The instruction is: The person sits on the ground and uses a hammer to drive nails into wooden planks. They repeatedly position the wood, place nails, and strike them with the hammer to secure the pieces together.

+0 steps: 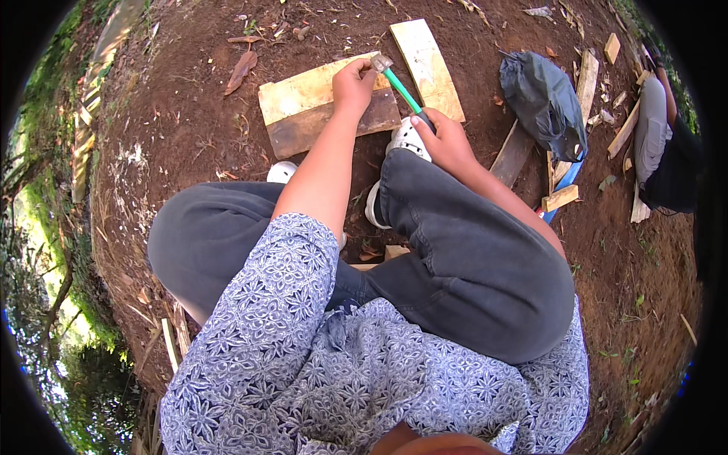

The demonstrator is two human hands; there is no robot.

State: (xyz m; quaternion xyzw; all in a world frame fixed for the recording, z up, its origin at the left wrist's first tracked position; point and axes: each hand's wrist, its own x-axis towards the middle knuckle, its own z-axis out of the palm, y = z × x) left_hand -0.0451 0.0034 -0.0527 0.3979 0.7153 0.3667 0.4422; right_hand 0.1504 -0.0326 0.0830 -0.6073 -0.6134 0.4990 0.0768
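My right hand [449, 144] is wrapped round the dark grip of a hammer [403, 89] with a green shaft. The hammer's metal head lies at the fingertips of my left hand [353, 89], over the upper right edge of a pale wooden board [292, 91]. My left fingers are closed in a pinch; whatever they hold is too small or hidden to make out. Against the near side of the pale board lies a dark brown board [303, 130]. A separate pale plank [428, 70] rests on the ground just right of the hammer.
My white shoes [410, 139] are close to the boards' near edge. To the right are a dark plastic bag [542, 98] on wood pieces, a small wood block [560, 199] and a person in grey and black [654, 133]. Dry leaves [241, 72] and chips litter the brown soil.
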